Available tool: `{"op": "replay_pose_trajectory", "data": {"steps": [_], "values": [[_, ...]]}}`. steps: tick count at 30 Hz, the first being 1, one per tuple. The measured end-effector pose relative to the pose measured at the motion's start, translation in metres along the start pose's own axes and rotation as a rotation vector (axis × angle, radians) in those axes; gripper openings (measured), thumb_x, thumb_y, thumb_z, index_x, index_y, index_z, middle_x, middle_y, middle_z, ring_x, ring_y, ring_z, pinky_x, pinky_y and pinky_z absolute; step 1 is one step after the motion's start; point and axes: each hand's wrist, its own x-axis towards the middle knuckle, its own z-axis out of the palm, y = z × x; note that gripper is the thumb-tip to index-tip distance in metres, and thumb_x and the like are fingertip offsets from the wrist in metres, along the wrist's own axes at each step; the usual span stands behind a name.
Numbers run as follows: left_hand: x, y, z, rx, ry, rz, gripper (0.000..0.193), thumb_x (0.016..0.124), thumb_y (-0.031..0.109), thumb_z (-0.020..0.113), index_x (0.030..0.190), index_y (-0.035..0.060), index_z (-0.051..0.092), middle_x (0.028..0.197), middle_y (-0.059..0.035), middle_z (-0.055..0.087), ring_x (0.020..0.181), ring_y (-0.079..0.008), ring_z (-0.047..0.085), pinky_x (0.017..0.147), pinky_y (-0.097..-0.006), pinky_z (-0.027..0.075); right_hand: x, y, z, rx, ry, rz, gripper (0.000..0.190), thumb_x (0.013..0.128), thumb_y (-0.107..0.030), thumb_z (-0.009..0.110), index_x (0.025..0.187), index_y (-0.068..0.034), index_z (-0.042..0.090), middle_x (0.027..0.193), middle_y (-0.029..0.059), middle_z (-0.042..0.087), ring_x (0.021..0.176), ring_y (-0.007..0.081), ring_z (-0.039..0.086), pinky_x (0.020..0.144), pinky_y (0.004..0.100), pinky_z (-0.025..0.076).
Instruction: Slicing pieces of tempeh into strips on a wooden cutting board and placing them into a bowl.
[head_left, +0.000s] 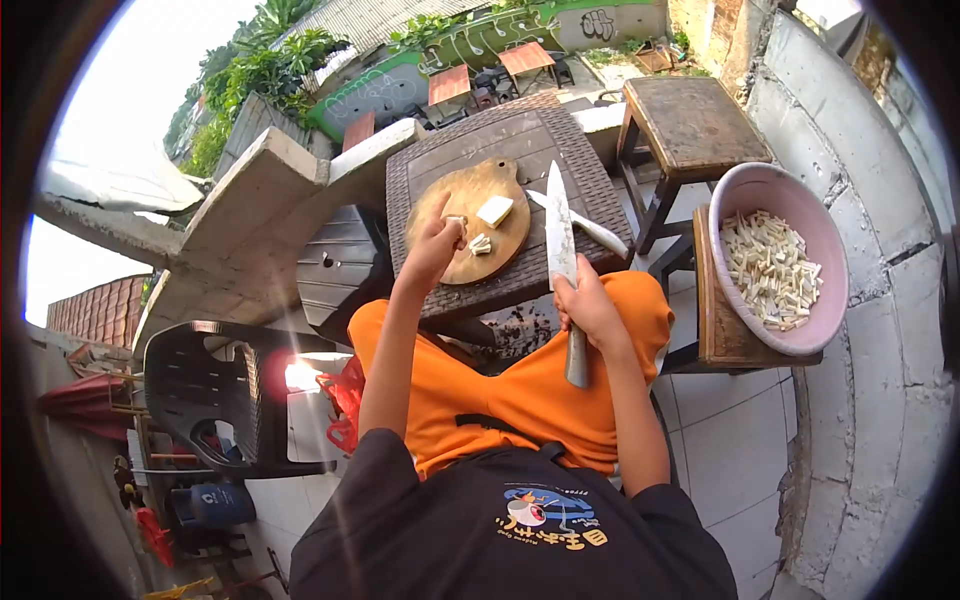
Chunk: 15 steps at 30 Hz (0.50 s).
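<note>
My right hand grips a large kitchen knife near its handle, the blade pointing away from me beside the cutting board. Over the left part of the round wooden cutting board is my left hand, index finger extended and the other fingers curled around a small pale piece. On the board lie a pale white block and a few cut pale sticks. A second knife with a whitish handle rests on the brown wicker-pattern table, partly hidden behind the large blade.
At the right, a pink basin of pale cut sticks sits on a wooden stool; another wooden stool stands beyond. A dark plastic stool and black chair are at the left, near a red plastic bag.
</note>
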Motion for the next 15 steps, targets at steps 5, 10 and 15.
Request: {"op": "replay_pose_trajectory", "data": {"steps": [5,10,15], "values": [[0.001,0.107,0.15,-0.455,-0.501,-0.015,0.061,0.089,-0.002,0.043,0.15,-0.0066,0.041,0.103,-0.0051,0.055,0.087,-0.01,0.05,0.077,-0.0234,0.044,0.01,0.018,-0.001,0.025,-0.002,-0.044,0.031,0.098,-0.013,0.053,0.124,-0.001,0.042,0.069,0.0014,0.049,0.045,0.0092,0.047,0.041,0.0275,0.045],[0.05,0.111,0.33,-0.387,-1.035,-0.252,0.037,0.1,0.0,0.053,0.135,-0.012,0.053,0.117,-0.0192,0.066,0.115,-0.0231,0.066,0.102,-0.0288,0.055,0.011,0.024,-0.004,-0.088,-0.039,-0.053,0.044,0.099,-0.014,0.054,0.136,0.005,0.04,0.073,0.0085,0.059,0.044,0.0127,0.053,0.039,0.0299,0.046],[0.082,0.068,0.421,-0.13,-1.027,-0.223,0.036,0.102,0.007,0.059,0.127,-0.0172,0.055,0.115,-0.0233,0.069,0.101,-0.0277,0.073,0.092,-0.029,0.061,-0.006,0.009,-0.003,-0.11,-0.066,-0.075,0.035,0.099,-0.015,0.059,0.127,0.006,0.051,0.074,0.008,0.062,0.051,0.0117,0.056,0.042,0.0296,0.046]]}}
